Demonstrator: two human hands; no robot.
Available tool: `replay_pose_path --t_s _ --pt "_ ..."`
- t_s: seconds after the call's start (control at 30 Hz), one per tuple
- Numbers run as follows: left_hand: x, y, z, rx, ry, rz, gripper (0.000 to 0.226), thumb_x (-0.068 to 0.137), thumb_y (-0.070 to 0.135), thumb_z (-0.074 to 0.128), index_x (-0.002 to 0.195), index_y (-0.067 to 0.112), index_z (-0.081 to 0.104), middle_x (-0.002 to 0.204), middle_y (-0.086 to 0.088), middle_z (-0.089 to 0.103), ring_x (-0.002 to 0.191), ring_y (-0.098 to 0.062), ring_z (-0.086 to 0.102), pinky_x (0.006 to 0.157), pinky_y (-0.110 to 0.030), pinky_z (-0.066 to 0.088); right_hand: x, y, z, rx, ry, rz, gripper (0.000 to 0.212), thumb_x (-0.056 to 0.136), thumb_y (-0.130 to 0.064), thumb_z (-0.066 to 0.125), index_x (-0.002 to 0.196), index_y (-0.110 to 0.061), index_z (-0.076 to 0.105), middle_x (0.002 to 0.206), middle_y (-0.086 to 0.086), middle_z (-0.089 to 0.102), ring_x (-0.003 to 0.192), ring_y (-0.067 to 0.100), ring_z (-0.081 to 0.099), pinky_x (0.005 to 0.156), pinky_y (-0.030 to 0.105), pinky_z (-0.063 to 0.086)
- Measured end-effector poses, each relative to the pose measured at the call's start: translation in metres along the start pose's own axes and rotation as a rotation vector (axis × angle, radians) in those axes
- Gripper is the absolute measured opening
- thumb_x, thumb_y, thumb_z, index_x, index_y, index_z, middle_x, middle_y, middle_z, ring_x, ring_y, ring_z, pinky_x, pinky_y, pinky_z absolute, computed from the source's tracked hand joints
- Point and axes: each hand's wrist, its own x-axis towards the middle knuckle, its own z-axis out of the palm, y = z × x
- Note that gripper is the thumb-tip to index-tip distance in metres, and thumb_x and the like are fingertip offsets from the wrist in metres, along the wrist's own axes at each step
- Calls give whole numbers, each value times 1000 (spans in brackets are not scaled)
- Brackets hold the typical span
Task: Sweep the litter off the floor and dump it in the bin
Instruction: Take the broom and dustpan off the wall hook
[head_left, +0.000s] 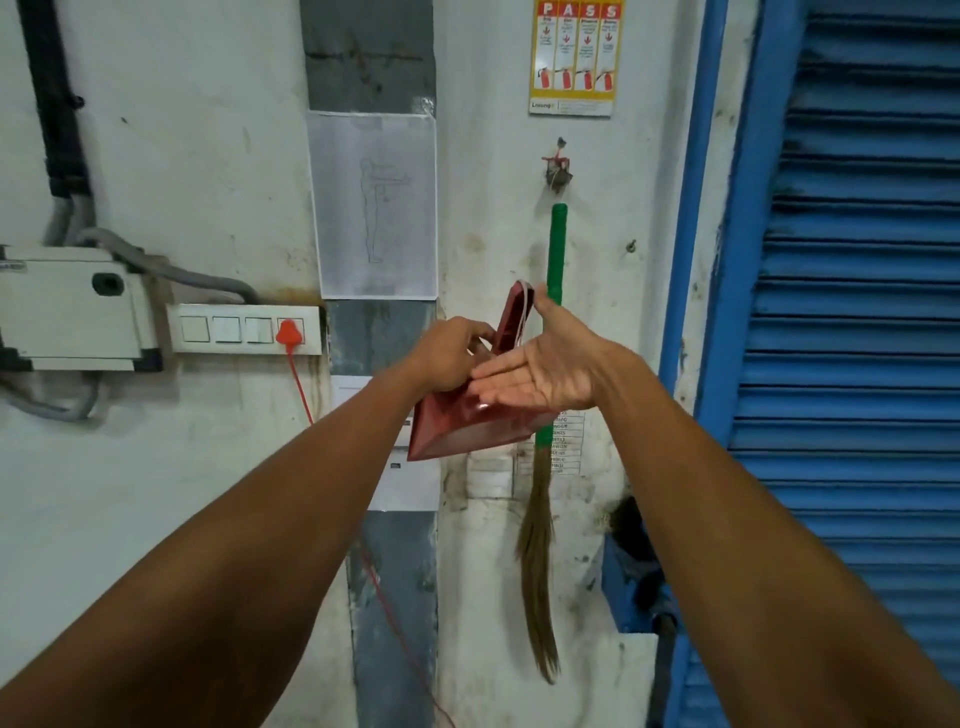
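Holding red dustpan (470, 421) up near wall, left hand (449, 358) grip curled round its handle base, right hand (540, 374) flat, fingers straight, palm against pan. Broom (557, 249) hangs on wall hook (557, 171) just behind. Risk imo: pan swings, knocks broom off hook, or slips since only one hand really grips.
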Motion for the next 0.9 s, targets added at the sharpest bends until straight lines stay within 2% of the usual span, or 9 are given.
replay_pose_path --t_s 0.07,0.2,0.3,0.4,0.53,0.6,0.67,0.8,0.9 --pt "-11 3 -4 41 37 61 31 90 11 71 119 21 74 85 9 75 79 -9 71 84 -35 59 9 10 4 180 -55 -14 132 78 -97 20 126 18 60 123 35 65 99 44 73 70 44 65" --pt "-30 10 -13 86 111 174 37 92 9 67 126 22 70 103 -1 77 90 -14 71 82 -27 53 15 19 7 481 -115 -80 118 86 -87 43 123 23 59 124 37 64 97 47 73 77 47 64" --pt "-38 12 -22 201 175 281 40 89 12 73 127 23 67 108 -2 77 93 -21 71 76 -27 47 12 20 10 555 -161 -120 82 93 -56 67 128 18 57 121 34 66 99 46 73 79 47 64" --pt "-42 14 -29 297 250 364 45 84 16 82 124 24 63 106 3 75 90 -20 69 73 -30 49 10 16 14 505 -143 -141 43 93 -27 77 115 7 66 110 21 73 98 35 75 85 41 63" --pt "-43 11 -39 420 370 407 27 92 25 74 117 22 64 101 4 73 87 -18 68 69 -26 45 7 16 13 378 -92 -242 25 93 -20 75 107 1 69 92 10 74 78 21 76 73 38 65" --pt "-43 8 -45 445 357 413 21 94 25 73 114 21 68 101 2 74 86 -21 69 68 -29 49 5 18 10 272 -75 -285 19 93 -18 72 103 -2 70 82 6 72 68 16 74 66 38 65" --pt "-42 7 -47 477 352 453 16 94 20 72 110 19 70 96 -2 73 80 -24 68 65 -33 53 5 22 6 212 -84 -301 12 93 -17 70 97 -5 69 76 1 67 63 12 68 67 35 63" --pt "-33 16 -44 573 462 534 14 92 11 72 104 15 67 84 -3 63 70 -25 58 59 -38 51 7 31 -3 217 -225 -338 8 100 -17 62 100 -10 67 74 -5 57 55 5 47 63 25 51" --pt "-26 24 -44 647 501 621 15 95 7 68 107 15 65 86 -5 61 71 -25 54 62 -36 47 7 33 -7 191 -246 -371 20 102 -33 61 98 -14 64 71 -7 54 48 3 35 51 19 38"
